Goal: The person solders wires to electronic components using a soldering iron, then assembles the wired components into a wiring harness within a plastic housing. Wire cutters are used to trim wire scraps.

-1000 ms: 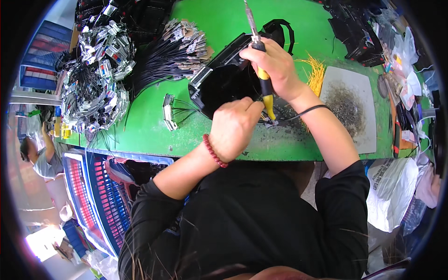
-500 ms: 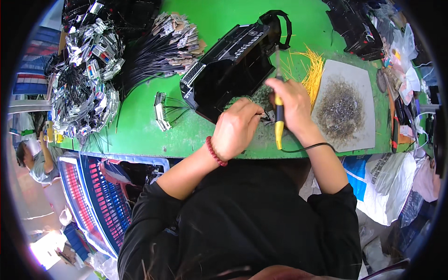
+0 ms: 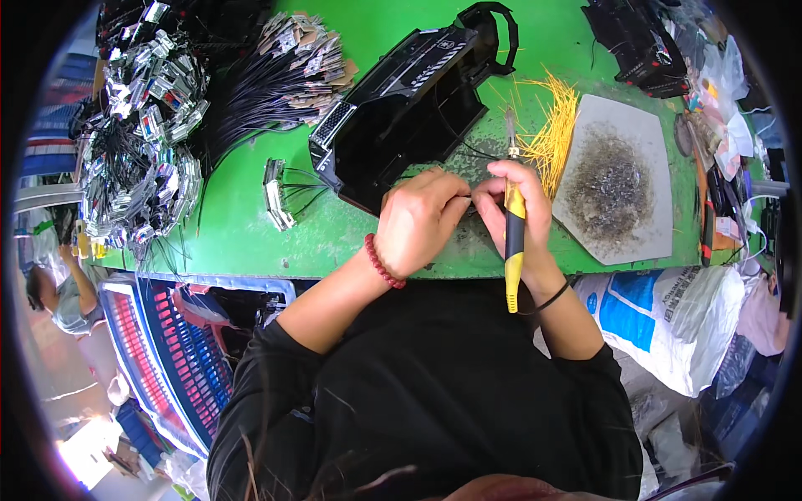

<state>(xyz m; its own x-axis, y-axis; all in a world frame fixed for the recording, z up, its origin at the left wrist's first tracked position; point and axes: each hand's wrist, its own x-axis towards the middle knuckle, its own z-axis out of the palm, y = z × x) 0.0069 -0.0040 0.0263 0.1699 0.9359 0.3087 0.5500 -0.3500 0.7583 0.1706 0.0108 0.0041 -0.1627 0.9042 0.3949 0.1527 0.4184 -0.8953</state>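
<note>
A black plastic housing (image 3: 399,138) with a looped handle lies tilted on the green table, open side toward me. At its near edge, my left hand (image 3: 420,213) is closed, thumb and fingertips pinching a thin dark wire, mostly hidden. Close beside it, my right hand (image 3: 530,204) wraps round a yellow-and-black soldering iron (image 3: 514,238), its metal tip pointing away from me. The right thumb and fingertips also come near the pinched wire; whether they grip it I cannot tell. Left of the housing, a silvery connector part (image 3: 274,196) is joined to it by black wires.
Bundles of metal connectors (image 3: 150,167) and black cables (image 3: 251,108) crowd the left. Yellow strands (image 3: 551,138) lie right of the housing, next to a grey board (image 3: 660,238) with dark residue. Another black housing (image 3: 639,46) stands far right. A person (image 3: 71,292) is at the far left.
My right hand has rolled the soldering iron more upright, its handle end now nearer me, and brought its fingertips toward my left hand. The table scene has shifted slightly left.
</note>
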